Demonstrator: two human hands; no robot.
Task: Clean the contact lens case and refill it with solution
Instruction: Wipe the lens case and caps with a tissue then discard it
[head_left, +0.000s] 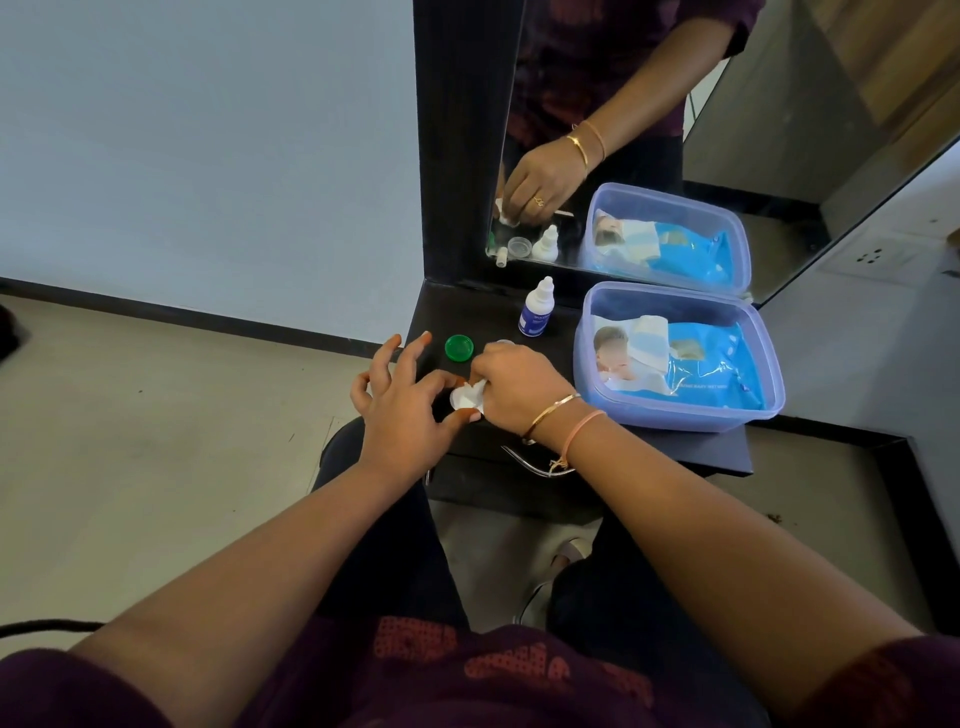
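My right hand (519, 384) is closed around a small white wipe (464, 397) over the front of the dark shelf (675, 447). My left hand (405, 405) pinches something against the wipe with thumb and forefinger, other fingers spread; the held piece is hidden. A green lens case cap (459, 347) lies on the shelf just behind my hands. A clear rim, probably another case part (503, 342), peeks out behind my right knuckles. The white solution bottle (536, 307) with a blue label stands upright further back.
A translucent blue tub (769, 364) holding a pack of baby wipes (691, 369) sits on the shelf's right half. A mirror (675, 156) rises behind the shelf and reflects the items. A drawer handle (524, 462) sits below the shelf edge. Floor lies to the left.
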